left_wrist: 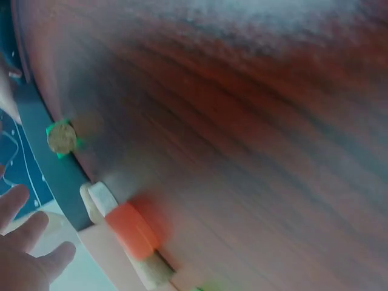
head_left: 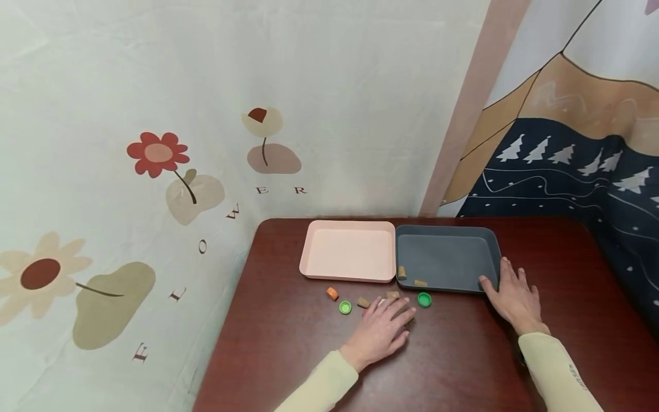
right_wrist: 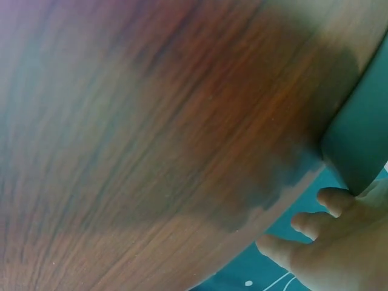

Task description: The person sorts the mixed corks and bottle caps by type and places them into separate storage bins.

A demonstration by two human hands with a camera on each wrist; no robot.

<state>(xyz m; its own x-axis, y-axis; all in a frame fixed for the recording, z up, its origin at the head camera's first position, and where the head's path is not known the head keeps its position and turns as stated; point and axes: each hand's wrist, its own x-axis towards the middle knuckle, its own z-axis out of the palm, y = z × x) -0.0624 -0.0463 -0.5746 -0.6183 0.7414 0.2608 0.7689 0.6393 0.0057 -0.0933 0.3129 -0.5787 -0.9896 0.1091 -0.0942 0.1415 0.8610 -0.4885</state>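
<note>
My left hand [head_left: 381, 329] hovers over or rests among small pieces on the table, fingers spread; contact cannot be told. Next to it are a brown cork-like piece [head_left: 363, 302], a light green round cap [head_left: 345, 308], an orange cap [head_left: 332, 294] and a green cap [head_left: 424, 300]. Part of a pinkish-red piece shows under the fingers. In the left wrist view, an orange-red piece [left_wrist: 132, 230] lies beyond the hand. My right hand [head_left: 517, 297] holds the near right corner of the dark grey tray [head_left: 448, 252], thumb over the rim and forefinger along the side.
A pink tray [head_left: 347, 252] stands against the grey tray's left side, near the table's back edge. Two cork-like pieces lie in the grey tray, one of them upright-looking [head_left: 401, 273]. Printed curtains [head_left: 360, 114] hang behind the dark red wooden table [head_left: 278, 332].
</note>
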